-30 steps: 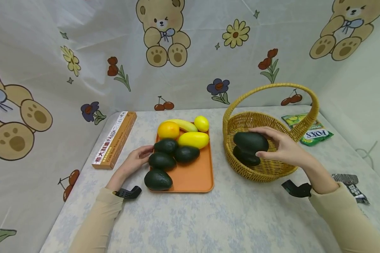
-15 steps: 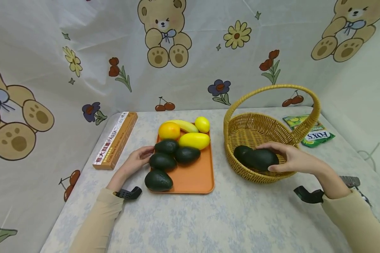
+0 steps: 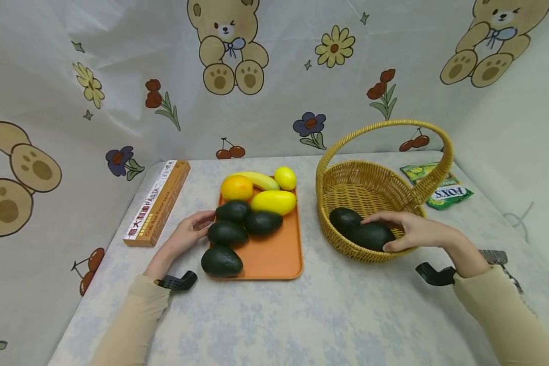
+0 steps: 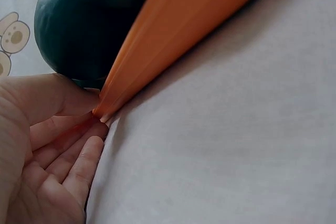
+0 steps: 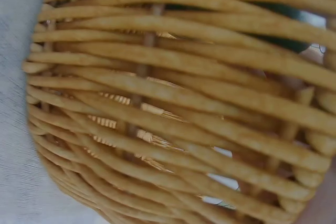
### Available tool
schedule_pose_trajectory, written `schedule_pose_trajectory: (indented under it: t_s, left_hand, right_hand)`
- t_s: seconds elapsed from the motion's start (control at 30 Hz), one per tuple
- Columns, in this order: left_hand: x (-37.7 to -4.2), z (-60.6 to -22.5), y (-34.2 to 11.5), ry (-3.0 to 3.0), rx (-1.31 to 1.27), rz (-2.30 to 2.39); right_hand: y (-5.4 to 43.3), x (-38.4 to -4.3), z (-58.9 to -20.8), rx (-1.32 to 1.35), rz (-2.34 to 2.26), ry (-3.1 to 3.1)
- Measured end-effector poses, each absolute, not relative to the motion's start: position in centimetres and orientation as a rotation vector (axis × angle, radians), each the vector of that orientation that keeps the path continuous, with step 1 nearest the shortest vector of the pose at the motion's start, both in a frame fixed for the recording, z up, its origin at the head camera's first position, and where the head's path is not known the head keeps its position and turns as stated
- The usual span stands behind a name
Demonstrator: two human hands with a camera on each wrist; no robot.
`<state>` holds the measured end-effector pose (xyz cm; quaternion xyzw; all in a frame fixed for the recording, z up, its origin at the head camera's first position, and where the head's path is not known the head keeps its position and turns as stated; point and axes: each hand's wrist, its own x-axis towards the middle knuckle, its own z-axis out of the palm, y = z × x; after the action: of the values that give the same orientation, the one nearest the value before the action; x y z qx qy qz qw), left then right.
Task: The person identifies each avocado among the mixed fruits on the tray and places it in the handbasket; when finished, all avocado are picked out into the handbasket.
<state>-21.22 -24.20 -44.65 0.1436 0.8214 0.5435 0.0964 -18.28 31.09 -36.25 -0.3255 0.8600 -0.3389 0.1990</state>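
Note:
My right hand (image 3: 410, 231) reaches over the rim of a wicker basket (image 3: 347, 250) and grips a dark green avocado (image 3: 371, 236) low inside it. Against that fruit lies a second avocado (image 3: 344, 219). In the right wrist view, the woven wall (image 5: 173, 98) fills most of the picture and hides nearly all of the hand. My left hand (image 3: 189, 235) pinches the left rim of an orange tray (image 3: 274, 254), its thumb at the upper edge in the left wrist view (image 4: 102, 100). Several avocados (image 3: 221, 261) rest on the tray's left side.
At the tray's back are an orange (image 3: 237, 188), a banana (image 3: 262, 180), a lemon (image 3: 285, 178) and a longer yellow fruit (image 3: 274, 203). A pasta box (image 3: 157, 203) lies left, a green FOX'S bag (image 3: 439, 188) behind the basket's right side. The basket handle (image 3: 393, 123) arches high.
My right hand has lowered the avocado into the basket, from above the other avocado to beside it. The left hand stays at the tray's rim. The head view has shifted slightly.

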Motion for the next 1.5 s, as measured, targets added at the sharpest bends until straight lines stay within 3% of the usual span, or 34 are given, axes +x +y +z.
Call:
schedule_pose_trajectory:
  t_s: [0.87,1.13,1.5]
  left_hand:
    - [-21.4,-44.7,-24.0,2.378,0.421,1.651]
    - [-20.1,-42.1,-23.1,2.41,0.395,1.6]
    - [-19.8,-42.0,-22.8,2.395,0.403,1.623]
  right_hand:
    - [30.3,-19.3,-37.1,-0.892,-0.853,2.358]
    - [30.3,-19.6,-36.9,-0.817,-0.933,2.333]
    - [31.0,-19.0,-36.1,-0.847,-1.2,2.266]
